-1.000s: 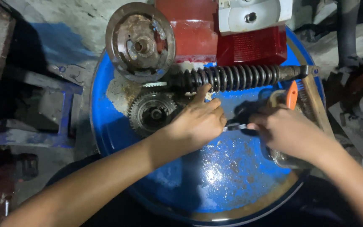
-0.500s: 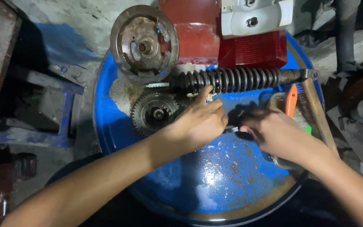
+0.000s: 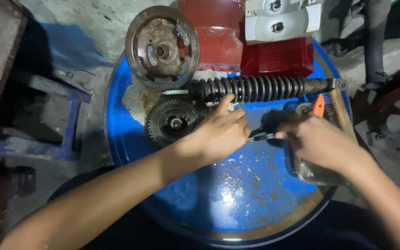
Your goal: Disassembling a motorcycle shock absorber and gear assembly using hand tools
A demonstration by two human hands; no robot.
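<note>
Much of what the hands are working on is lying hidden beneath them: the left hand (image 3: 218,134) is curling over something small near the middle of the blue drum top (image 3: 237,203), fingers closed downward with the thumb pointing toward the far side, and whatever it is pinning cannot be made out. The right hand (image 3: 318,141) is closing around the handle of a slim metal tool (image 3: 260,137), whose bright shaft is showing only in the narrow gap between the two hands, its tip disappearing under the left fingers. The hands are sitting just apart, joined by that tool. Part of an orange-handled tool (image 3: 319,105) is peeking out beyond the right knuckles, the rest being covered. A clear container (image 3: 318,172) is lying partly under the right wrist, its contents too blurred to tell. Just beyond the hands, a black coil-spring shock absorber (image 3: 260,89) is lying left to right across the drum, and a toothed gear (image 3: 174,122) is resting left of the left hand, close to it. A rusty round hub (image 3: 162,46) is overhanging the far left rim. A red lamp lens (image 3: 278,58) and a white plastic housing (image 3: 281,18), cut off by the top edge, are sitting at the far side. The drum top is looking scratched, rust-speckled and wet-shiny. Around it, the grey concrete floor (image 3: 93,23) is lying in dim light, with dark metal clutter (image 3: 47,115) to the left.
</note>
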